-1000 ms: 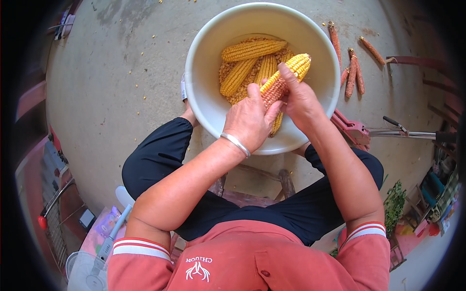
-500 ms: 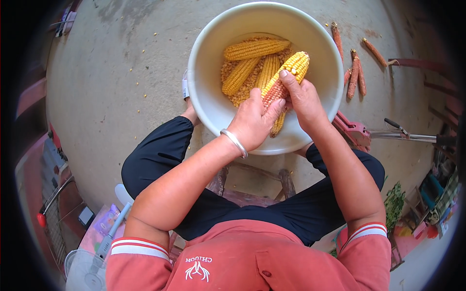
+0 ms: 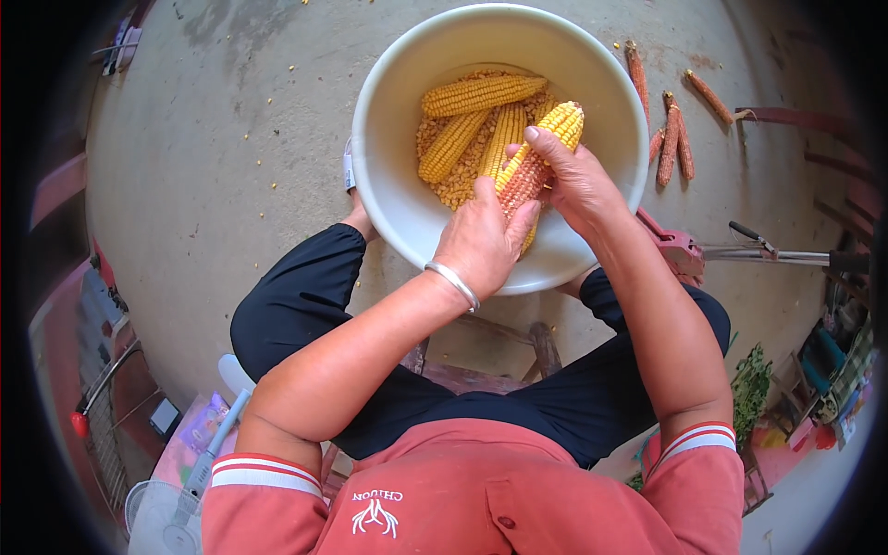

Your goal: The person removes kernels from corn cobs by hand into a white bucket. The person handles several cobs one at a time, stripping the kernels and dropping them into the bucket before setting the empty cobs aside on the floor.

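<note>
The left hand (image 3: 483,242) is wrapped around the low end of a half-bare corn cob (image 3: 535,163), with the thumb pressed on its side. The right hand (image 3: 575,180) is curled over the middle of the same cob, fingers closed tight on it. Both hands hold the cob over the big white bowl (image 3: 388,120), and the cob's tip points toward 1 o'clock. The top of the cob still has yellow seeds. The low part is bare and pink.

This looks like the step of rubbing the seeds off the cob. It is about half done on this one. The next move likely needs the thumbs to push hard on the yellow rows near the tip, with a small twist, so the seeds drop in the bowl and not on the ground.

Inside the bowl, at 10 o'clock from the hands, lie three full cobs (image 3: 481,92) on a bed of loose seeds (image 3: 455,185). On the floor at 2 o'clock lie several bare cobs (image 3: 668,143), well apart from the hands.
</note>
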{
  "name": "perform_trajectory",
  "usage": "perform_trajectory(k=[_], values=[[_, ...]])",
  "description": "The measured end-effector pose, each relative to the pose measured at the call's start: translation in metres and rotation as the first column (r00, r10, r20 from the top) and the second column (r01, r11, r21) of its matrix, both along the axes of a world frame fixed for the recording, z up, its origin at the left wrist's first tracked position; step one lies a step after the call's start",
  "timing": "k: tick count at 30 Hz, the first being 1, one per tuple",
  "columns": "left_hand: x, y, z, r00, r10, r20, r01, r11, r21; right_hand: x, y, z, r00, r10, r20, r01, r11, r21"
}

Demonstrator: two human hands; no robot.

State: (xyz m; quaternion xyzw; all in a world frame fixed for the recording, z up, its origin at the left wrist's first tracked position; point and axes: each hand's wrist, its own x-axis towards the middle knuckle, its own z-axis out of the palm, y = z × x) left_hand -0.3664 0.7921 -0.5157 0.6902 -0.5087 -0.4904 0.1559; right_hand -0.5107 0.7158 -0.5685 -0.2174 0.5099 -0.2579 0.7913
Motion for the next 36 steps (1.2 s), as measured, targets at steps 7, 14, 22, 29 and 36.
perform_trajectory(k=[7, 14, 22, 29, 36], values=[[-0.002, -0.001, -0.004, 0.971, -0.115, 0.211, 0.121, 0.992, -0.018, 0.006, 0.008, -0.011, 0.981, 0.04, -0.189, -0.049, 0.998, -0.042], [0.0, -0.006, 0.001, 0.976, -0.099, 0.192, 0.112, 0.992, -0.06, 0.003, 0.008, -0.004, 0.992, -0.048, -0.118, 0.048, 0.999, 0.0], [0.006, -0.008, 0.006, 0.973, -0.126, 0.195, 0.151, 0.981, -0.12, 0.0, 0.003, 0.003, 0.954, 0.059, -0.293, -0.085, 0.993, -0.077], [0.009, -0.007, -0.006, 0.992, 0.024, -0.121, -0.034, 0.996, -0.085, 0.004, 0.015, -0.002, 0.982, -0.017, -0.191, -0.027, 0.973, -0.229], [0.03, -0.015, -0.006, 0.969, -0.192, -0.154, 0.203, 0.977, 0.06, 0.015, 0.025, 0.012, 0.974, 0.188, -0.125, -0.199, 0.977, -0.079]])
